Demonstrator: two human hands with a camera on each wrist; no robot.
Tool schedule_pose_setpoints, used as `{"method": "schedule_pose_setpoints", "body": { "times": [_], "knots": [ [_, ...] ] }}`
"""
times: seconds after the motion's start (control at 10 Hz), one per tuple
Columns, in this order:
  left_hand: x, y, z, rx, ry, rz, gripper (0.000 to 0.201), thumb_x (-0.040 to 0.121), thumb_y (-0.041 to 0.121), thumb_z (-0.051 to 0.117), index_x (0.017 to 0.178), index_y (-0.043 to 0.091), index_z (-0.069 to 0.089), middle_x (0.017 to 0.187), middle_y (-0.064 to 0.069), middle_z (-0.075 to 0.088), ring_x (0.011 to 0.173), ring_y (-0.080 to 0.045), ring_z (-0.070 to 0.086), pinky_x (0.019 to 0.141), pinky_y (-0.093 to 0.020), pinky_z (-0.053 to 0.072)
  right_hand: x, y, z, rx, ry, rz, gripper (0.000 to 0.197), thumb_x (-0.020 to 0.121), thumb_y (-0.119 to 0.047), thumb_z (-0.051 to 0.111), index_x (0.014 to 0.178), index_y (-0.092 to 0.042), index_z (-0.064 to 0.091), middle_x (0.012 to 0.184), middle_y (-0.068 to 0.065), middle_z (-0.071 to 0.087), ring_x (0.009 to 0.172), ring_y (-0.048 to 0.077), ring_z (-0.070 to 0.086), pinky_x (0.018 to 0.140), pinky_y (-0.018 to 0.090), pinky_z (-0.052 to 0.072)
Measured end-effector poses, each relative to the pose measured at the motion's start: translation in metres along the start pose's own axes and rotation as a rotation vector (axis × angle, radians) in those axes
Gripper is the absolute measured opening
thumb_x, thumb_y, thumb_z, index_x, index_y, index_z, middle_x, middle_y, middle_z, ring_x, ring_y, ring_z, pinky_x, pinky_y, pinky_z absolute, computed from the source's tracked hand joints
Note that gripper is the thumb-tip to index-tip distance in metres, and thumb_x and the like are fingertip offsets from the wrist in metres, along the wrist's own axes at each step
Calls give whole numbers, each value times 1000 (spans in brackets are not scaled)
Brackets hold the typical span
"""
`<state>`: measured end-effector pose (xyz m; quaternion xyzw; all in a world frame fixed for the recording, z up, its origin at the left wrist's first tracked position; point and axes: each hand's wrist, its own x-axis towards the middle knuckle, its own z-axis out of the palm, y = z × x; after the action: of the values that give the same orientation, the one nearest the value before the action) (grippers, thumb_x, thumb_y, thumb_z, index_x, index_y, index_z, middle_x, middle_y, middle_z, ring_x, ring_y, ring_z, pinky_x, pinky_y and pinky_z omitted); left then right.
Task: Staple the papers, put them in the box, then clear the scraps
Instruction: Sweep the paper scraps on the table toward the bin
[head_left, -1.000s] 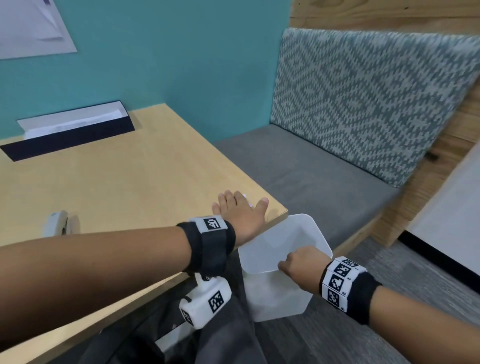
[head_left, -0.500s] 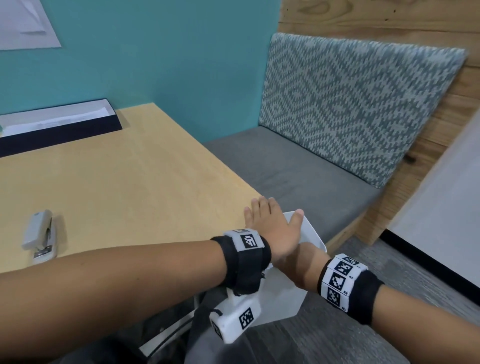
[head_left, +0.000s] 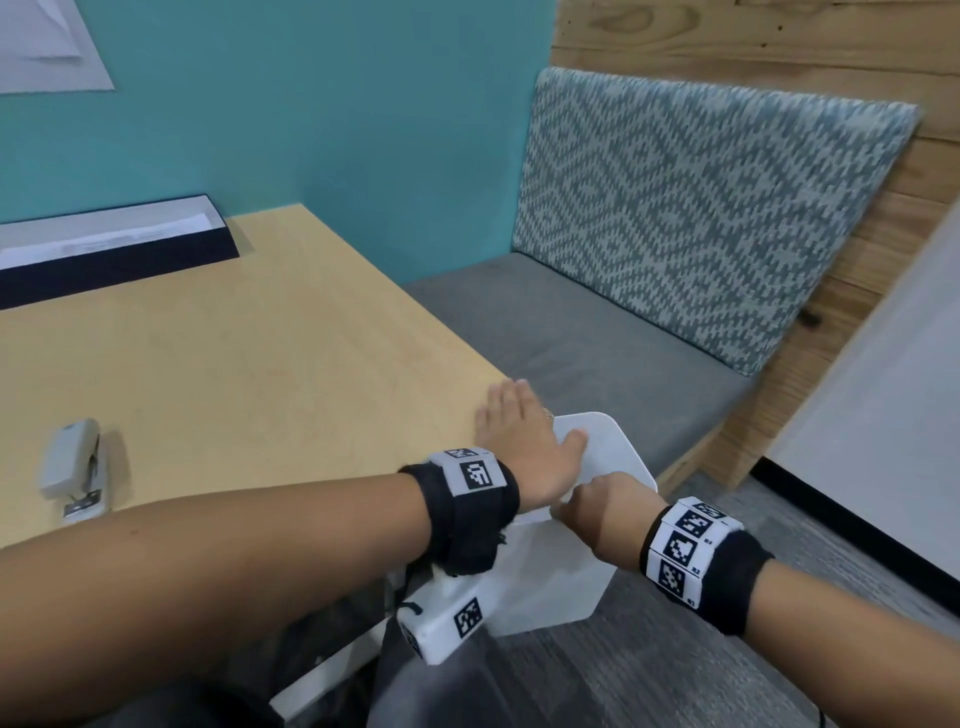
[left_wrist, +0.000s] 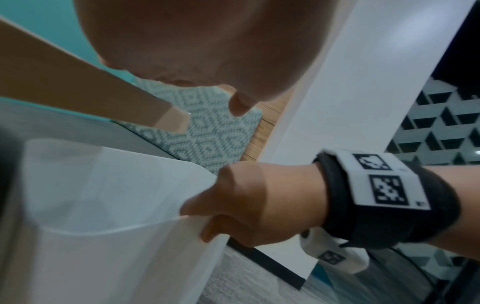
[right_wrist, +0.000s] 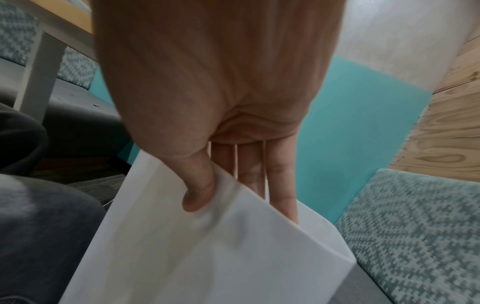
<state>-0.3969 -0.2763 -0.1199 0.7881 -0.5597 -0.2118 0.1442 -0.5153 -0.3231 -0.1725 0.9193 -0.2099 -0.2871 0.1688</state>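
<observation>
Right hand (head_left: 597, 514) grips the rim of the white plastic bin (head_left: 550, 577), seemingly light and rigid; left hand (head_left: 524, 436) lies flat on the table (head_left: 234, 364) corner.

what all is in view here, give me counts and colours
bin: 1, white, below the table's near right corner
table: 1, light wood, left
stapler: 1, grey-white, table's near left
tray: 1, dark, white inside, table's far edge by the wall
bench seat: 1, grey, right of table
back cushion: 1, teal-white pattern, behind seat
paper sheet: 1, white, on teal wall, top left
left hand: 1, flat at the table corner, thumb over bin
right hand: 1, grips bin's rim
</observation>
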Motion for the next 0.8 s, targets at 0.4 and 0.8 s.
{"method": "schedule_pose_setpoints", "body": {
  "times": [0.4,0.8],
  "knots": [
    [-3,15,10,168,-49,-32,93,96,49,44,161,1,-3,168,-14,-10,155,-27,-13,125,-42,-7,11,-6,2,82,-153,65,46,103,-15,41,148,-11,36,148,15,44,131,33,48,106,41,39],
    [-21,45,36,58,-131,218,81,100,38,38,161,5,-3,169,-10,-9,156,-23,-12,126,-40,-5,18,-7,21,-1228,-893,40,105,70,-48,66,141,18,27,144,41,26,145,41,7,121,44,-4]
  ]
}}
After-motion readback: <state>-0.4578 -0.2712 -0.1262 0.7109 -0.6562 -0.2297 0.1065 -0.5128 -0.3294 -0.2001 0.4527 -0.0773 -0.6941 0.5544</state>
